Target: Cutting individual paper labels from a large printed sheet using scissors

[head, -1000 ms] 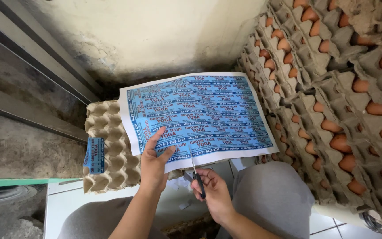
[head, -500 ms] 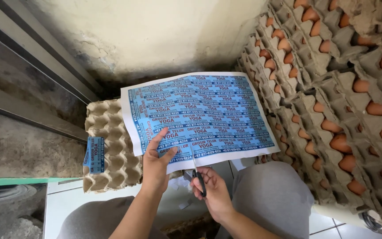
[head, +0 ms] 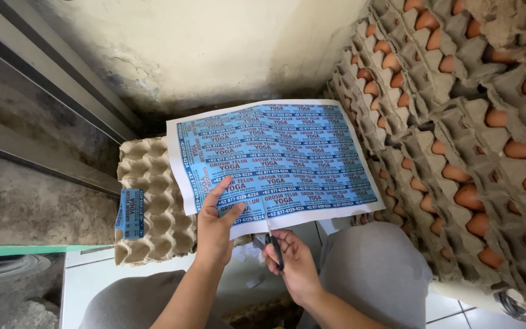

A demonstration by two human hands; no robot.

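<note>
A white sheet printed with rows of small blue labels [head: 275, 155] lies over an empty cardboard egg tray [head: 153, 201]. My left hand [head: 217, 222] presses flat on the sheet's near left corner, thumb and fingers spread. My right hand [head: 293, 265] grips a pair of black-handled scissors [head: 273, 244], whose blades meet the sheet's near edge at its white margin.
Stacks of cardboard trays filled with brown eggs [head: 458, 134] rise along the right side. A cut blue label strip [head: 129, 213] rests on the empty tray's left edge. Small paper scraps [head: 254, 281] lie between my grey-trousered knees. A rough plaster wall and metal door rails stand behind.
The scissors have crept slightly into the sheet's near edge. Both hands stay almost where they were.
</note>
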